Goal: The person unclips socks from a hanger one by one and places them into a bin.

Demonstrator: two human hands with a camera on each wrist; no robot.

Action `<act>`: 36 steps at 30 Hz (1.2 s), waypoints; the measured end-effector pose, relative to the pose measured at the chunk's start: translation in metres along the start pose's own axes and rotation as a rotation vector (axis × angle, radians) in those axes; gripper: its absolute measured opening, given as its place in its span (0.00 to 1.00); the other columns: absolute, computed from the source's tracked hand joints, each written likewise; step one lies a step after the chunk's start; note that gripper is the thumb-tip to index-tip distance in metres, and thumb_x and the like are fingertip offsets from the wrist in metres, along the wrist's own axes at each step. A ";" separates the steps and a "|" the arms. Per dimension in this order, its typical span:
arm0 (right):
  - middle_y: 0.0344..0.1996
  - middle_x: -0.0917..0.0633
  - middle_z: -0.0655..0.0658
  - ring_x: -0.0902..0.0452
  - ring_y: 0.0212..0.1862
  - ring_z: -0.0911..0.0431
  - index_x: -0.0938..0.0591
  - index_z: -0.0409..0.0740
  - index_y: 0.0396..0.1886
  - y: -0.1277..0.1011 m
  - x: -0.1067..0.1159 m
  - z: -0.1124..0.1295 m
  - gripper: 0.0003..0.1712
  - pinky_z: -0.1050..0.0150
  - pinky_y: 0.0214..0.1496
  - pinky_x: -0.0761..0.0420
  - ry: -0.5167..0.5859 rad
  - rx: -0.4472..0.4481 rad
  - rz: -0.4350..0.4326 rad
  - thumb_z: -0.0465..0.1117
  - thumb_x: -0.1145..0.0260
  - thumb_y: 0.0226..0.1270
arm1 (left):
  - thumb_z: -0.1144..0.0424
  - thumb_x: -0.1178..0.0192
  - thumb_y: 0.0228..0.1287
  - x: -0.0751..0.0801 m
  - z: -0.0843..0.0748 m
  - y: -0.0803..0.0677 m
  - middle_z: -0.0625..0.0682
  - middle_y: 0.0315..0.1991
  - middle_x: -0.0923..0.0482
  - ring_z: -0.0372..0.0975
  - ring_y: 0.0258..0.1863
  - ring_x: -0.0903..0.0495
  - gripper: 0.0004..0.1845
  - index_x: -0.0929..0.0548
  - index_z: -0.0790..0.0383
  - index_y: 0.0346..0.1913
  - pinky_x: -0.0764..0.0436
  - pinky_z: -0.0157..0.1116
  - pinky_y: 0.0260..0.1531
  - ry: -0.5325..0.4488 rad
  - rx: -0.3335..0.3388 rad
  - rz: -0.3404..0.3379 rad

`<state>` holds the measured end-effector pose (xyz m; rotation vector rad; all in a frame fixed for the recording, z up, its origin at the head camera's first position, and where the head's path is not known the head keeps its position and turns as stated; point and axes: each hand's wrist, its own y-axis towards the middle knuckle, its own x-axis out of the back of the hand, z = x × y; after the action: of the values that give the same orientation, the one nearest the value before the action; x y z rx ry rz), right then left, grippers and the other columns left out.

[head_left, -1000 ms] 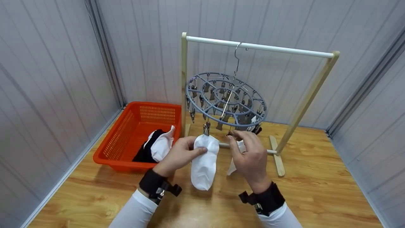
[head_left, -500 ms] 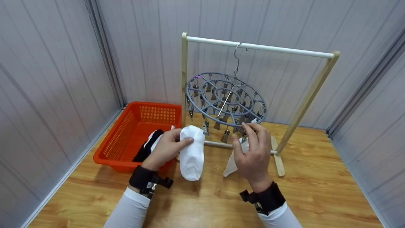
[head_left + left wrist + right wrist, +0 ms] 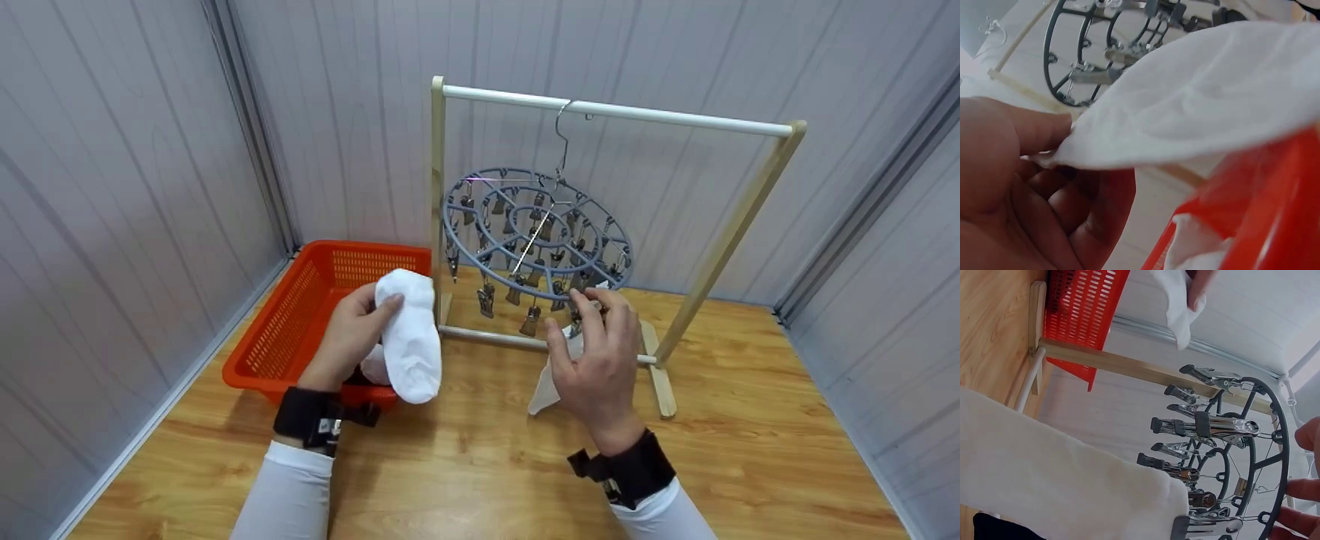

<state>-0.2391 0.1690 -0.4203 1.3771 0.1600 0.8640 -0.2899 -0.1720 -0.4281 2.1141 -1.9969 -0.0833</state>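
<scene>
My left hand (image 3: 366, 319) grips a white sock (image 3: 409, 337) by its opening and holds it above the near right corner of the orange basket (image 3: 300, 315). In the left wrist view the sock (image 3: 1202, 101) drapes over my fingers (image 3: 1027, 185). My right hand (image 3: 589, 337) is raised at the front rim of the round grey clip hanger (image 3: 536, 240), fingers loosely spread; its fingertips (image 3: 1309, 436) show by the rim. Another white sock (image 3: 547, 386) hangs from a front clip, and it fills the lower part of the right wrist view (image 3: 1055, 478).
The hanger hangs by a metal hook from a wooden rack (image 3: 739, 217) with a white top bar (image 3: 675, 118). The basket holds white and black clothes (image 3: 367, 367). Grey panel walls close in the wooden floor (image 3: 750, 450) on all sides.
My left hand has carried the sock left and up, away from the hanger and over the basket. My right hand has let go of a clip and opened; the hanger has tilted.
</scene>
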 end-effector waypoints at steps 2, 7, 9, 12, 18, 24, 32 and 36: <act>0.65 0.22 0.30 0.27 0.67 0.35 0.17 0.33 0.69 0.000 0.000 0.000 0.29 0.38 0.71 0.31 0.001 0.005 0.000 0.48 0.30 0.81 | 0.55 0.37 0.85 0.007 0.002 0.002 0.62 0.53 0.14 0.44 0.46 0.16 0.22 0.16 0.68 0.68 0.15 0.34 0.43 0.023 -0.005 -0.041; 0.66 0.23 0.31 0.28 0.69 0.37 0.17 0.33 0.70 -0.002 -0.001 0.001 0.29 0.40 0.73 0.33 0.001 0.013 0.006 0.49 0.31 0.83 | 0.49 0.44 0.89 0.023 0.005 0.004 0.62 0.59 0.18 0.45 0.52 0.20 0.25 0.21 0.64 0.73 0.20 0.33 0.50 0.111 -0.018 -0.120; 0.67 0.23 0.32 0.28 0.70 0.37 0.17 0.34 0.71 -0.002 -0.001 0.001 0.29 0.41 0.75 0.34 0.001 0.013 0.010 0.50 0.31 0.83 | 0.49 0.46 0.90 0.028 0.006 0.004 0.62 0.58 0.18 0.45 0.51 0.21 0.25 0.21 0.64 0.73 0.21 0.33 0.49 0.131 -0.034 -0.150; 0.67 0.23 0.32 0.29 0.70 0.37 0.17 0.34 0.71 -0.002 -0.001 0.002 0.29 0.41 0.75 0.34 0.002 0.012 0.015 0.49 0.31 0.83 | 0.50 0.47 0.90 0.036 0.008 0.004 0.62 0.56 0.18 0.46 0.49 0.21 0.24 0.20 0.64 0.71 0.21 0.32 0.46 0.157 -0.060 -0.185; 0.65 0.22 0.30 0.28 0.68 0.36 0.17 0.32 0.70 -0.002 -0.001 0.000 0.29 0.39 0.72 0.32 0.006 0.015 0.015 0.48 0.30 0.81 | 0.48 0.48 0.91 0.045 0.014 0.005 0.62 0.52 0.18 0.47 0.46 0.21 0.23 0.19 0.62 0.70 0.22 0.38 0.45 0.282 -0.065 -0.156; 0.65 0.22 0.30 0.28 0.68 0.36 0.17 0.32 0.71 -0.003 0.000 0.000 0.30 0.40 0.72 0.31 0.003 0.020 0.026 0.48 0.29 0.80 | 0.56 0.48 0.91 0.042 0.025 0.012 0.66 0.61 0.18 0.55 0.57 0.20 0.22 0.21 0.66 0.73 0.22 0.52 0.61 0.411 -0.022 -0.036; 0.68 0.23 0.33 0.29 0.71 0.38 0.19 0.35 0.74 -0.004 0.002 0.003 0.30 0.43 0.76 0.33 0.014 0.010 0.054 0.50 0.31 0.84 | 0.61 0.47 0.87 0.043 0.026 0.012 0.72 0.78 0.31 0.61 0.77 0.31 0.31 0.35 0.73 0.83 0.36 0.61 0.80 0.476 0.115 0.067; 0.67 0.23 0.31 0.28 0.70 0.37 0.18 0.33 0.72 -0.003 0.001 0.003 0.29 0.41 0.74 0.32 0.022 0.017 0.048 0.49 0.30 0.83 | 0.58 0.42 0.84 0.042 0.023 0.011 0.76 0.78 0.38 0.64 0.77 0.34 0.38 0.43 0.74 0.86 0.36 0.64 0.79 0.568 0.159 0.058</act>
<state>-0.2349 0.1672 -0.4216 1.3929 0.1518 0.9199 -0.3023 -0.2172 -0.4432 1.8770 -1.7532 0.6318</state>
